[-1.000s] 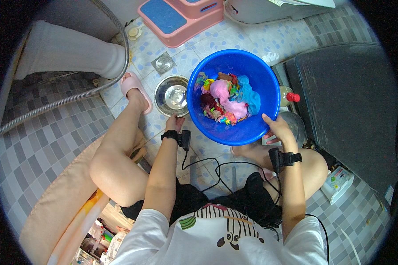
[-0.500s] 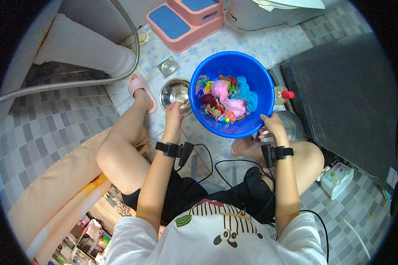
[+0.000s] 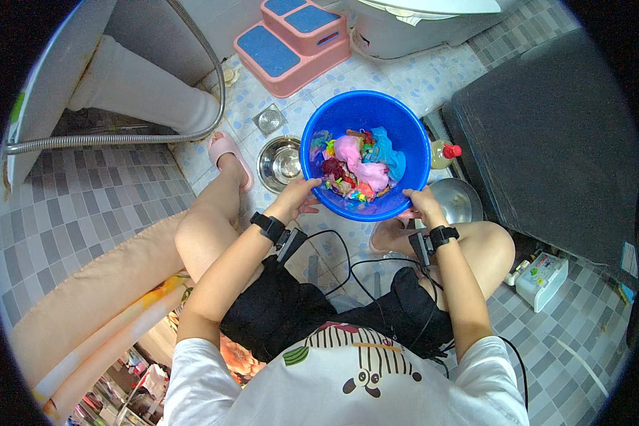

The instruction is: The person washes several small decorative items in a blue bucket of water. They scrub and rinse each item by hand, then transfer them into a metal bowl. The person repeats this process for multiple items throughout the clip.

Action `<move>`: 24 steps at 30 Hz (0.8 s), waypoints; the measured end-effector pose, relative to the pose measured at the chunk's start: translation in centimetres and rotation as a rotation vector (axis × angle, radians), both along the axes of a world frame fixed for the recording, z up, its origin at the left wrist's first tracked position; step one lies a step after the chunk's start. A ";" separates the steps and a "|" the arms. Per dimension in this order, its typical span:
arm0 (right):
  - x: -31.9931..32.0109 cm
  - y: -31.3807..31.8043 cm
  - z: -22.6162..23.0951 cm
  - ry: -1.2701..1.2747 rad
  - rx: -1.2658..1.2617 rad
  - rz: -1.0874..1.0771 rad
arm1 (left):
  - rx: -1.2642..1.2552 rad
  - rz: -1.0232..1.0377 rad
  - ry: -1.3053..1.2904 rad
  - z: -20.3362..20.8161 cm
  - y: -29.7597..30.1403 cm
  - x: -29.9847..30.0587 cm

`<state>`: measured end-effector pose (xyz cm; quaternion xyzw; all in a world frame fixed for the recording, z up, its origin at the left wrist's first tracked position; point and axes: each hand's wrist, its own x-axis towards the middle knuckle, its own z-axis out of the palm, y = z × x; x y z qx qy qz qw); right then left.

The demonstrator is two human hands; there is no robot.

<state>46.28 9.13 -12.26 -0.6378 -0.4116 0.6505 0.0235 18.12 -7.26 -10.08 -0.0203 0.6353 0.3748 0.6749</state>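
A deep blue plastic basin (image 3: 366,211) is in front of me. Inside it lie a crumpled pink cloth (image 3: 369,172), a light blue cloth (image 3: 388,156) and several small multicoloured pieces that I cannot make out singly. My left hand (image 3: 297,199) is closed on the basin's near left rim, thumb at the top and fingers below. At the near right rim, my right hand (image 3: 424,205) grips the basin in the same way, its fingers partly hidden underneath. A steel bowl (image 3: 280,165) on the floor sits just left of the basin.
Right of the basin are a bottle with a red cap (image 3: 444,153) and a metal bowl (image 3: 463,201), beside a large dark box-like object (image 3: 547,156). A pink and blue step stool (image 3: 291,53) stands beyond. A floor drain (image 3: 269,120) and a metal hose (image 3: 121,143) are at left.
My left hand has moved right from above the steel bowl and taken hold of the basin's rim. My right hand keeps its grip, and the basin has shifted slightly left.
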 end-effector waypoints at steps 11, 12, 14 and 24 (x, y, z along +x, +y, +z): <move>-3.6 5.4 6.2 0.101 0.068 0.034 | 0.162 0.051 0.295 0.4 4.6 -2.6; -3.9 5.5 7.4 0.135 0.100 0.014 | 0.145 0.050 0.314 1.0 4.9 -3.0; -4.0 5.2 9.4 0.215 0.181 0.005 | 0.174 0.044 0.352 2.2 5.5 -3.7; -2.8 3.0 6.9 0.173 0.215 0.000 | 0.246 0.034 0.571 1.5 4.3 -1.8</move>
